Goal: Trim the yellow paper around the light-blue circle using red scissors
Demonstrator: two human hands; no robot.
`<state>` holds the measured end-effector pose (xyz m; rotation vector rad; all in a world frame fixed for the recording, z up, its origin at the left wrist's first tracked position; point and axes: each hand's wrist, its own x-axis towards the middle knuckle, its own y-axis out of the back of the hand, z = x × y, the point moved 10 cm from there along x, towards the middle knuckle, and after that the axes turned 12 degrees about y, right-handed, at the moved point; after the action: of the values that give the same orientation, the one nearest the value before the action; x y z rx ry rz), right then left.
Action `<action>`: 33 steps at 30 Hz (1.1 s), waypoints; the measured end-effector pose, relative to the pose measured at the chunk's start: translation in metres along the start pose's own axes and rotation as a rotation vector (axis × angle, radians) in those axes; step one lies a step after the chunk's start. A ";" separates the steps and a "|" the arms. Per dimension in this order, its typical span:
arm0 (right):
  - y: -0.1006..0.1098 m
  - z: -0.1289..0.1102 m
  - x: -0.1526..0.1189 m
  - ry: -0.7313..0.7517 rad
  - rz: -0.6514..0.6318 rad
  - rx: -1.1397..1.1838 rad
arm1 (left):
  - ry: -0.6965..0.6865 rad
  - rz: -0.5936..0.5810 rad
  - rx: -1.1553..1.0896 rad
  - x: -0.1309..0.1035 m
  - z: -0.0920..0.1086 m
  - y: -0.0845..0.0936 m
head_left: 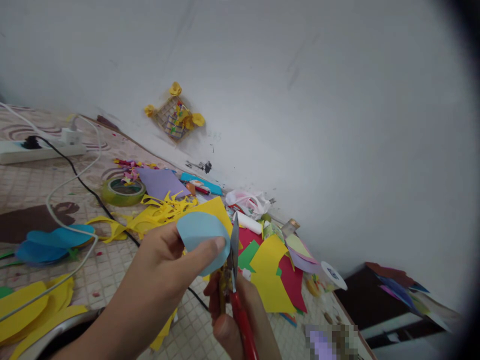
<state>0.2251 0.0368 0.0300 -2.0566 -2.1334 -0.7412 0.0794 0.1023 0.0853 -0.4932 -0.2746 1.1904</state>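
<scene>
My left hand [170,272] pinches a rounded piece of light blue paper [200,235], with the thumb lying across its front. In my right hand [240,320] is a pair of scissors [234,250] with a red handle and grey blades. The blades point upward along the right edge of the blue paper; whether they touch it I cannot tell. Part of the scissors' handle is hidden by my fingers. Behind the blue paper lies a yellow sheet [215,205]. Yellow paper scraps [165,210] are heaped to the left of it.
A tape roll [123,192] and purple sheet [163,182] lie behind the scraps. Blue paper petals [52,245] and yellow cutouts [30,312] are at left, near a power strip [41,151] and cables. Yellow paper [272,292] and red sheets [294,285] lie right. A wall [318,125] rises behind.
</scene>
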 end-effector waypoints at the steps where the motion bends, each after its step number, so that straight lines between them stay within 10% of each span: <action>1: 0.000 -0.003 0.000 0.012 0.002 0.000 | 0.001 -0.004 -0.007 0.000 0.000 0.000; 33: 0.009 -0.004 -0.012 -0.031 0.056 0.017 | -0.067 -0.022 0.212 -0.003 0.022 -0.006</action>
<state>0.2335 0.0245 0.0312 -2.1229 -2.0811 -0.6870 0.0734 0.1023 0.1074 -0.2651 -0.2080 1.2010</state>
